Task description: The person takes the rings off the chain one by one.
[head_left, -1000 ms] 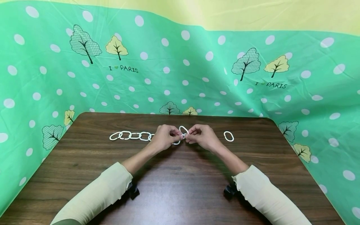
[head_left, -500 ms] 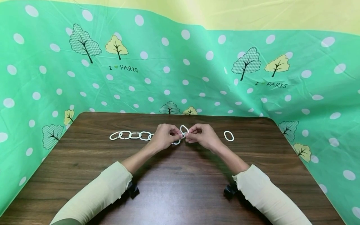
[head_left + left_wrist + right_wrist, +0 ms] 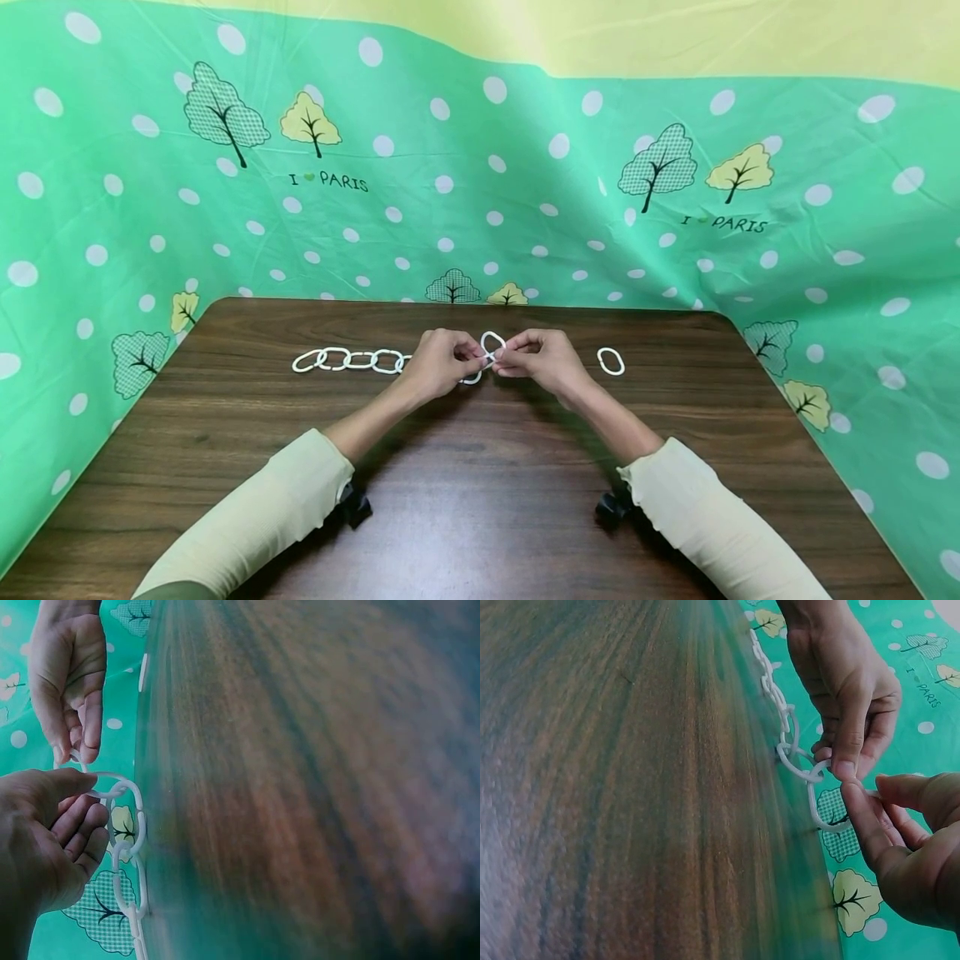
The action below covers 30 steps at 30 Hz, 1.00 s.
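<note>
A chain of white plastic links (image 3: 387, 372) runs from the left along the table to my left hand (image 3: 441, 367). The thumb and fingers of that hand pinch a link near the chain's right end. My right hand (image 3: 546, 363) pinches a white oval link (image 3: 492, 333) that stands up between the two hands. The fingertips almost meet and hide where the links touch. In the right wrist view, the chain (image 3: 769, 679) hangs together link through link up to the left hand (image 3: 855, 697). In the left wrist view, the right hand (image 3: 71, 682) is at the top.
A single loose white link (image 3: 622, 364) lies on the dark wooden table (image 3: 480, 500), to the right of the right hand. Behind the table and along both sides hangs a green dotted cloth (image 3: 442, 208) with tree prints.
The upright link between the hands has shifted slightly to the right and tilts less to the left. Both hands stay in nearly the same place.
</note>
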Available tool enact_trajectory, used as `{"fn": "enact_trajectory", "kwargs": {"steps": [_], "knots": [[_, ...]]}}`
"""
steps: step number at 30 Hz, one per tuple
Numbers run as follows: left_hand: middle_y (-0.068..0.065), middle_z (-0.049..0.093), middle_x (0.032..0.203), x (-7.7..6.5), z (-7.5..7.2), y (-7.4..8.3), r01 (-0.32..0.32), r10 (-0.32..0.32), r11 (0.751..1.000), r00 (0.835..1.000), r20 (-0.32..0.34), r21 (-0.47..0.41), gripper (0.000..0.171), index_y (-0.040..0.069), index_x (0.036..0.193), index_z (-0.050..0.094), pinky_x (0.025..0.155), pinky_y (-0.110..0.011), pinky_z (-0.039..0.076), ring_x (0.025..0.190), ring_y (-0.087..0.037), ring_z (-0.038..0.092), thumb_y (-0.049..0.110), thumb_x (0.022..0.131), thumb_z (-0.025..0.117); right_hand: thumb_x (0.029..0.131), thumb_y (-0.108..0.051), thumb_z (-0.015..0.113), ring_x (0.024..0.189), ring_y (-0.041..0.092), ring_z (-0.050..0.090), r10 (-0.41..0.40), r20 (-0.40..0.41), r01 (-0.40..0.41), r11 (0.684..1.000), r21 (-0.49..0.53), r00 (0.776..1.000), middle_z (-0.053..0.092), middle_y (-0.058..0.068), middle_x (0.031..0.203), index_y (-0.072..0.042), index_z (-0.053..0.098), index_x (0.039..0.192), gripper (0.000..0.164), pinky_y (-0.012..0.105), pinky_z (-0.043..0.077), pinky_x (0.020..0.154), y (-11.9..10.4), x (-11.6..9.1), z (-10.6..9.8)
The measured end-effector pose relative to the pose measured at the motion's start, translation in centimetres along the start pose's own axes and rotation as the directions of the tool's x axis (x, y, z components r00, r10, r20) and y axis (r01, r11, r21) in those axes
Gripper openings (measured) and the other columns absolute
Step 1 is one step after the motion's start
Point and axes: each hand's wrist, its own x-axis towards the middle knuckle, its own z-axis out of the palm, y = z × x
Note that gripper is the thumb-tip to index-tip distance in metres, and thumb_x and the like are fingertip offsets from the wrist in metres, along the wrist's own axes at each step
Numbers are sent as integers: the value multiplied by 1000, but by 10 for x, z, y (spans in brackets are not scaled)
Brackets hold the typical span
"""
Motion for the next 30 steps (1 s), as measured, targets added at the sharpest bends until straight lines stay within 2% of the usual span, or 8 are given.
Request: {"fn": "enact_trajectory", "kwargs": {"steps": [10,14,26,30], "knots": [[-3,84,91,0,0,2,-3,3,1000,1000,16,0,5,8,100,86,80,-29,60,82,-10,74,14,100,85,102,10,75,84,18,85,38,-50,-32,994,109,998,82,15,98,17,69,118,19,30,69,85,0,1,-2],[-4,84,89,0,0,0,13,-13,1000,1000,20,-1,4,8,99,86,78,-27,58,80,-9,73,12,100,85,102,10,75,83,16,85,29,-79,-17,988,151,996,81,14,96,18,68,117,18,28,69,85,-4,3,-3],[-6,84,95,-1,0,-1,31,-31,1000,999,11,0,5,8,104,83,84,-33,62,87,-15,74,13,102,84,103,7,76,82,16,84,7,-83,-2,998,64,996,79,11,95,17,67,119,21,29,69,83,0,1,-12],[-5,83,95,-1,1,-3,28,-28,1000,1000,11,-12,6,8,105,83,82,-31,61,86,-14,74,13,103,84,104,5,76,82,15,84,-9,-93,13,999,37,996,78,8,94,16,67,119,21,30,69,83,2,0,-17]]}}
